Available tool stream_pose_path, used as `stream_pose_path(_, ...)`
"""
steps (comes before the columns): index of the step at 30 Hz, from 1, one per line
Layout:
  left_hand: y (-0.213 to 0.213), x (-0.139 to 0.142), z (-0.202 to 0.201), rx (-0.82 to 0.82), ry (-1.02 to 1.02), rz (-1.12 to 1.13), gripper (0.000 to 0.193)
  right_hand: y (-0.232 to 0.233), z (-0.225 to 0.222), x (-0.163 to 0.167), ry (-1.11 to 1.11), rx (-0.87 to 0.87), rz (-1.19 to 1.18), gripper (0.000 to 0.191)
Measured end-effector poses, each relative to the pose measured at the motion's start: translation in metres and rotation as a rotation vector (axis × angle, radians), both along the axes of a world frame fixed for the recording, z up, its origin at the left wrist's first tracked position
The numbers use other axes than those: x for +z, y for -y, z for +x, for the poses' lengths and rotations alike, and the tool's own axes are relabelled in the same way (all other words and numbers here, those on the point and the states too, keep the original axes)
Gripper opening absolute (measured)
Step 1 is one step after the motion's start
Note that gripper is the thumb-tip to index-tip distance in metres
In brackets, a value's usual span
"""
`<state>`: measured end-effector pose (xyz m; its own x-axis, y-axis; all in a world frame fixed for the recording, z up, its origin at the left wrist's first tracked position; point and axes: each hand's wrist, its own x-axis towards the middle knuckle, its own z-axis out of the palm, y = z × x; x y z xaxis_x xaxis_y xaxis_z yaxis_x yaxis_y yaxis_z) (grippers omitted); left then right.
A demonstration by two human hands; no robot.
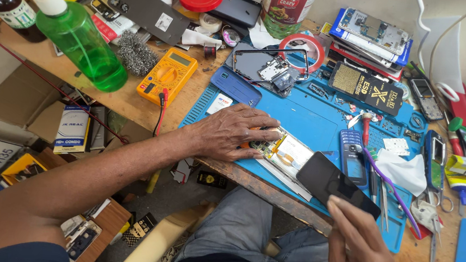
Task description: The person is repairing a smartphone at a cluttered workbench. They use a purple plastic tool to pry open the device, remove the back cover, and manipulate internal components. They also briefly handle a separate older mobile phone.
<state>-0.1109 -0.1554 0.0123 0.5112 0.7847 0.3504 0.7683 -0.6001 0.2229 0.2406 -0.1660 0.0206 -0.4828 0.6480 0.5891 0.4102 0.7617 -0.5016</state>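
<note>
My left hand lies flat on an opened phone body, pinning it to the blue work mat; the phone's battery and circuit board show. My right hand is at the lower right and grips the corner of a black screen panel. The panel is lifted and tilted away from the phone body, with its far end still next to the phone's edge.
A small blue keypad phone, tweezers and a purple tool lie right of the panel. An orange multimeter, a green bottle, a tape roll, stacked phones and scissors crowd the wooden bench.
</note>
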Motion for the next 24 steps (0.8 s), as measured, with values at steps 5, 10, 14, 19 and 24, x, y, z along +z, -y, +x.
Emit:
stream_pose_path(5, 0.000, 0.007, 0.004, -0.001, -0.095, -0.001, 0.053, 0.011, 0.018, -0.026, -0.053, -0.090, 0.002, 0.045)
stream_pose_path(10, -0.001, 0.008, 0.006, -0.004, -0.110, 0.013, 0.052, 0.011, 0.015, -0.021, -0.047, -0.090, -0.072, 0.043)
stream_pose_path(14, -0.001, 0.006, 0.005, -0.006, -0.002, 0.019, 0.050, -0.010, -0.002, 0.006, 0.045, 0.045, -0.019, 0.039)
stream_pose_path(19, 0.002, 0.005, 0.004, 0.006, 0.032, 0.009, 0.049, -0.065, -0.051, 0.035, 0.277, 0.174, -0.017, 0.025)
stream_pose_path(24, 0.004, 0.002, 0.002, -0.001, 0.070, 0.013, 0.047, -0.098, -0.110, 0.032, 0.413, 0.262, -0.029, 0.016)
